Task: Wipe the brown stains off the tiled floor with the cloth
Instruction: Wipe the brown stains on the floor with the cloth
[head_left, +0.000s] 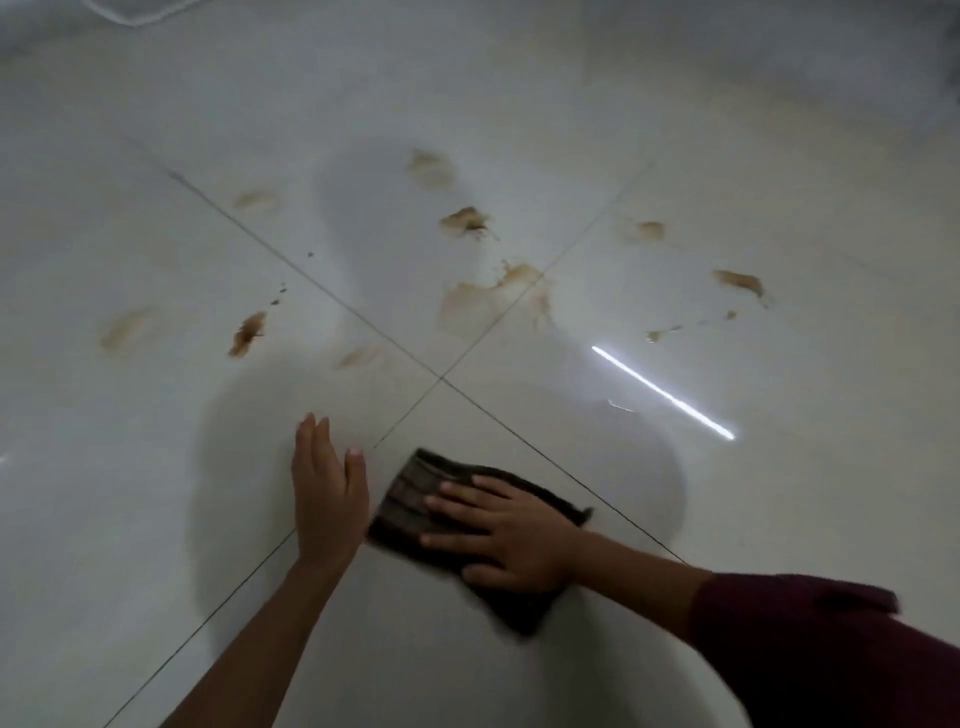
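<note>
A dark brown folded cloth (415, 493) lies flat on the pale tiled floor (779, 493), just below the crossing of the grout lines. My right hand (498, 530) presses on it with straight, spread fingers. My left hand (324, 488) rests flat on the floor right beside the cloth's left edge, fingers straight and pointing away from me. Several brown stains mark the tiles farther out: a large smear (483, 301) on the grout line, a blotch (465, 221) above it, a dark streak (248, 332) at the left and another streak (740, 281) at the right.
Grout lines cross at the middle (440, 378). A bright strip of reflected light (662, 392) lies on the tile to the right. Fainter stains sit at the far left (124, 327) and upper middle (431, 169). The far edges of the view are blurred.
</note>
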